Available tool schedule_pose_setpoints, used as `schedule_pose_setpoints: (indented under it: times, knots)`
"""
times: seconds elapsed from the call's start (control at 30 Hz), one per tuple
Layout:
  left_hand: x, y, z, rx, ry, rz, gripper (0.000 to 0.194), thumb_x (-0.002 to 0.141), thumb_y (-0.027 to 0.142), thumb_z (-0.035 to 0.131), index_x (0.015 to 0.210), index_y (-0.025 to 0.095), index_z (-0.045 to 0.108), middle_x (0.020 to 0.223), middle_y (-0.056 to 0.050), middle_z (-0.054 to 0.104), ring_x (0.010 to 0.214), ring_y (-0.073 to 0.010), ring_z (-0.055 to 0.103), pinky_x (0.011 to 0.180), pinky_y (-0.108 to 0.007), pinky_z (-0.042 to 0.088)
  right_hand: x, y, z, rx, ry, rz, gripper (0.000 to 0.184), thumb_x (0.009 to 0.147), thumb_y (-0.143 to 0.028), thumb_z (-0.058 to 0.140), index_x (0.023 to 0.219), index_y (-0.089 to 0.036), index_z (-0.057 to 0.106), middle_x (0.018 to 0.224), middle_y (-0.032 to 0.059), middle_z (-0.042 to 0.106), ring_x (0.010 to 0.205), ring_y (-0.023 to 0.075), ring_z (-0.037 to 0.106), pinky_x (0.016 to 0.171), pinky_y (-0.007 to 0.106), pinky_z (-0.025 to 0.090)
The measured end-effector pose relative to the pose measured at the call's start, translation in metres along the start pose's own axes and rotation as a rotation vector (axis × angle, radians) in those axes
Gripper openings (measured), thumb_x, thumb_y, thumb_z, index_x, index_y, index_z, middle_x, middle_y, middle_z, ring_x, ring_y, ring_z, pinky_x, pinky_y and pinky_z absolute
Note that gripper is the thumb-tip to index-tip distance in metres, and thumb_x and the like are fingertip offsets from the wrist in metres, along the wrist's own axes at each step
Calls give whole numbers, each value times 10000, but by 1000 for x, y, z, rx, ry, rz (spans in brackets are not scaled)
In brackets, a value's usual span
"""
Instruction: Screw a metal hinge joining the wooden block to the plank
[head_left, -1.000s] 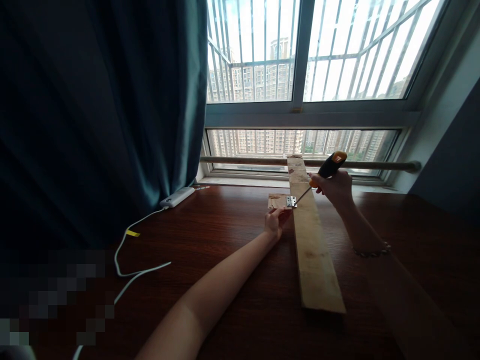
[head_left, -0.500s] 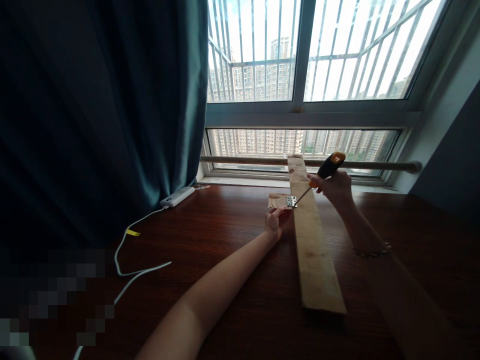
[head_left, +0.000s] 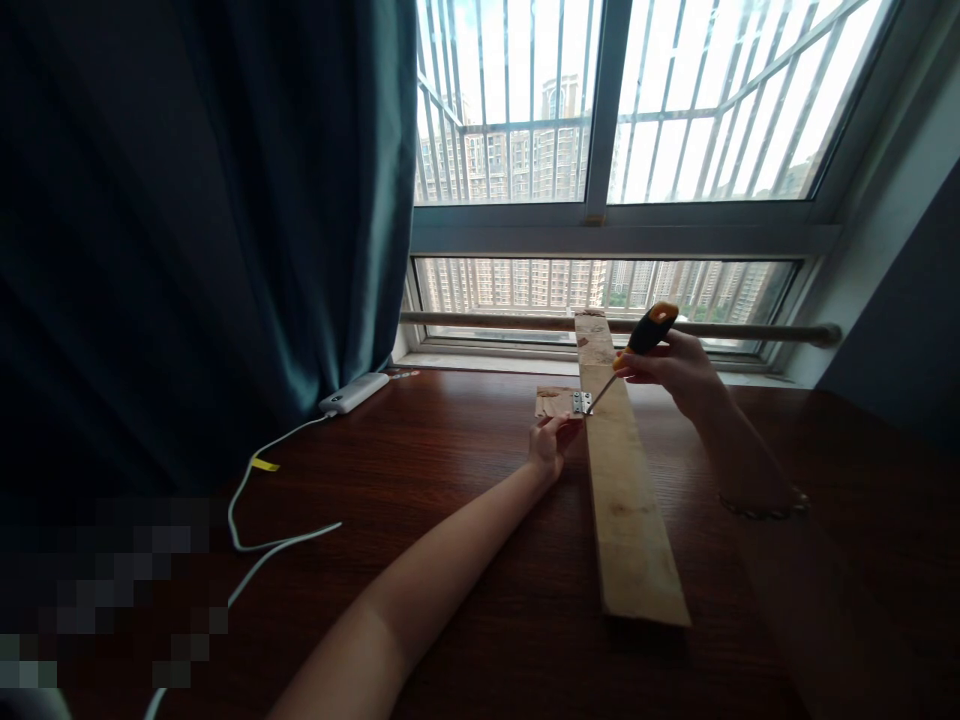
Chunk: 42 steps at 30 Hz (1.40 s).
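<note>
My right hand (head_left: 679,372) is closed around a screwdriver (head_left: 646,335) with a black and orange handle. Its shaft slants down to the left, and the tip meets a small metal hinge (head_left: 581,402). The hinge lies across the joint between a short wooden block (head_left: 553,402) and a long wooden board (head_left: 634,500). With fingers pinched, my left hand (head_left: 549,445) grips the near edge of the block beside the board. The undersides of those fingers and the screw under the tip are too small or hidden to make out.
A white power strip (head_left: 356,393) lies by the dark blue curtain (head_left: 337,200), its white cable (head_left: 240,500) running over the brown wooden tabletop (head_left: 480,590). Behind the table, a horizontal rail (head_left: 495,321) crosses in front of the barred window.
My right hand has turned on the screwdriver and its wrist has shifted right. The handle has tipped slightly left. My left hand, the block and the board stay practically where they were.
</note>
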<state>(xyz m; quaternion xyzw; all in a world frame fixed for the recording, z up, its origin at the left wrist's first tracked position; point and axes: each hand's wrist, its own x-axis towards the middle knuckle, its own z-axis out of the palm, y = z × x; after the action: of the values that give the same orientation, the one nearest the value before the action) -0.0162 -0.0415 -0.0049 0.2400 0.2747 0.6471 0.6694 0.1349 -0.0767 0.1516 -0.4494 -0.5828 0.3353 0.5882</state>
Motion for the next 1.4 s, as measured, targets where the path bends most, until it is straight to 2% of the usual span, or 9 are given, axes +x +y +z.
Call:
schedule_pose_setpoints:
  times: [0.17,0.23,0.37,0.47,0.57,0.83,1.03,1.23,1.4]
  knots:
    - [1,-1,0,-4,12,-10,94,588,135,669,660,119,611,627,-51,677,602,-146,638,693,-277,496,2,13,9,-521,363,-233,423,558,-496,709,755,-167,533,641,50,646,563,230,644,529,338,511]
    - [1,-1,-1,4,17,-9,97,586,136,670,662,121,611,629,-51,678,602,-148,639,690,-279,497,3,18,13,-561,407,-268,452,560,-516,698,790,-175,511,681,49,655,548,211,635,528,317,499]
    - [2,-1,-1,20,21,-18,112,580,152,678,659,119,604,629,-58,675,595,-154,639,689,-289,496,3,18,14,-246,239,-137,545,522,-474,737,897,-190,461,769,32,668,420,142,580,402,267,473]
    - [2,-1,-1,14,19,-22,106,586,145,671,669,117,610,631,-60,676,596,-155,640,693,-292,496,2,9,8,43,39,-38,549,499,-366,771,924,-186,472,833,42,666,512,164,634,479,300,534]
    - [2,-1,0,11,26,-29,89,596,126,655,678,115,621,637,-60,681,591,-155,640,686,-290,495,2,4,1,105,-31,-14,463,484,-292,775,852,-164,525,810,56,664,591,199,662,550,332,553]
    - [1,0,1,10,29,-36,78,604,133,653,670,111,617,623,-59,676,589,-150,637,653,-269,486,11,24,4,-566,420,-194,410,525,-525,715,647,-175,541,609,39,633,558,229,634,530,338,503]
    - [0,1,1,12,27,-34,60,609,126,645,664,115,624,630,-56,678,590,-152,638,680,-284,490,3,10,9,-210,202,-39,467,488,-440,764,791,-157,550,695,42,639,454,176,605,355,253,442]
    - [2,-1,0,7,20,-37,92,599,127,653,685,111,627,644,-61,684,602,-152,641,651,-266,489,-5,-9,-3,82,-140,40,412,471,-242,778,825,-153,586,836,57,663,596,189,659,541,312,548]
    - [1,0,0,-3,16,-38,104,598,128,657,694,109,623,636,-58,682,595,-145,640,616,-243,480,2,5,-1,-88,27,-10,335,476,-304,777,712,-147,599,713,56,666,565,213,655,497,313,533]
